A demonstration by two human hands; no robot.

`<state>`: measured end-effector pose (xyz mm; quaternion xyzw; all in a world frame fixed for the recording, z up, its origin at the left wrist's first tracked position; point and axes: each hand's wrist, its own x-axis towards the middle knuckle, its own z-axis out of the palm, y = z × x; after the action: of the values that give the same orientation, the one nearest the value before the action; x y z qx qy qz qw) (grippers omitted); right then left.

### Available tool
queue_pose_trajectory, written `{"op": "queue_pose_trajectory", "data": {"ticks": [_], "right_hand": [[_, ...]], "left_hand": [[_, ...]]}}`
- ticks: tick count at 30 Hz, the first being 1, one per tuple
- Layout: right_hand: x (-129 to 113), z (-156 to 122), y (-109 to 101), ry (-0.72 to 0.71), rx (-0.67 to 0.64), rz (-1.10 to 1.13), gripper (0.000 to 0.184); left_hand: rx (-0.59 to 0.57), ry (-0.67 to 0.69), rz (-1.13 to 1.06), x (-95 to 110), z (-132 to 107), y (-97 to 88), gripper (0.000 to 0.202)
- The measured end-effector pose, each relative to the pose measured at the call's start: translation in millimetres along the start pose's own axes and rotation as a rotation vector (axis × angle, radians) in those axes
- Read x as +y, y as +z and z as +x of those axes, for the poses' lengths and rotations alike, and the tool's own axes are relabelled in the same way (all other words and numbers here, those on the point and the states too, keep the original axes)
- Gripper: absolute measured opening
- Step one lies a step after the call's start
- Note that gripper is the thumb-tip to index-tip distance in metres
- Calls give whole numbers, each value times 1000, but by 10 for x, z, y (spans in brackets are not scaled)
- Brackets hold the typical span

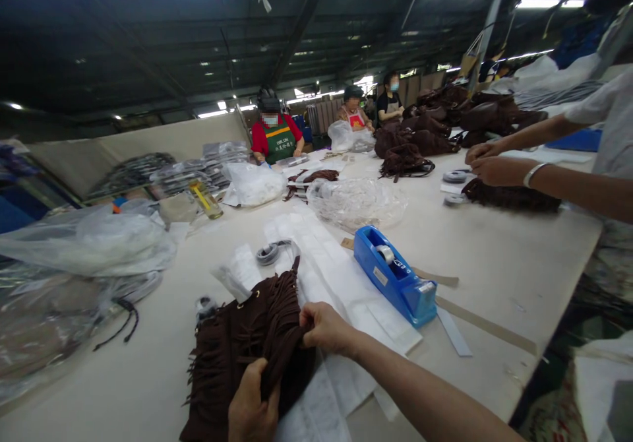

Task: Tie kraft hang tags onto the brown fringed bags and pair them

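A dark brown fringed bag (232, 343) lies on the table in front of me, with small metal eyelets along its upper edge. Its strap ends are wrapped in grey coils (268, 253). My left hand (254, 402) grips the bag's lower side, thumb on top of the fringe. With the fingers of my right hand (326, 328) I pinch the fringed edge on the right side. White wrapping sheets (336, 277) lie under and beside the bag. Just beyond my right hand stands a blue tape dispenser (393, 274) with a roll in it.
Clear plastic bags (89, 237) lie along the left. A crumpled plastic bag (356, 201) and a yellow-labelled bottle (205, 199) are farther back. At right, a co-worker's hands (494, 161) are over another brown bag (512, 194). Brown bags (420, 132) are heaped behind; several people work there.
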<state>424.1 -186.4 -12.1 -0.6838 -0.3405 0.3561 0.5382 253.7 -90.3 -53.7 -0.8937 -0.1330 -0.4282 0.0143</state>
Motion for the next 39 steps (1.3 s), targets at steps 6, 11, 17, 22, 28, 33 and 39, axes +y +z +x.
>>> {"op": "queue_pose_trajectory", "data": {"ticks": [6,11,17,22,28,33,39], "right_hand": [[162,-84,221,-66,312,-113,26],[187,-154,200,-109,335,-180,27],[82,-269,15,-248,181,-224,31],[82,-228,21,-325,208,-275,22],[242,-171,185,-344,303,-329,23],[263,-235,200,-322,361,-362,21],[194,-319,71,-306,310,-378,29]], "left_hand": [[-52,91,-40,32,26,-1,25],[-63,136,-95,44,11,-20,32],[-28,138,-80,52,16,-3,27],[-14,135,-69,34,15,17,25],[22,174,2,-15,-93,51,25],[-11,200,41,5,-122,42,33],[14,193,17,46,-133,100,37]]}}
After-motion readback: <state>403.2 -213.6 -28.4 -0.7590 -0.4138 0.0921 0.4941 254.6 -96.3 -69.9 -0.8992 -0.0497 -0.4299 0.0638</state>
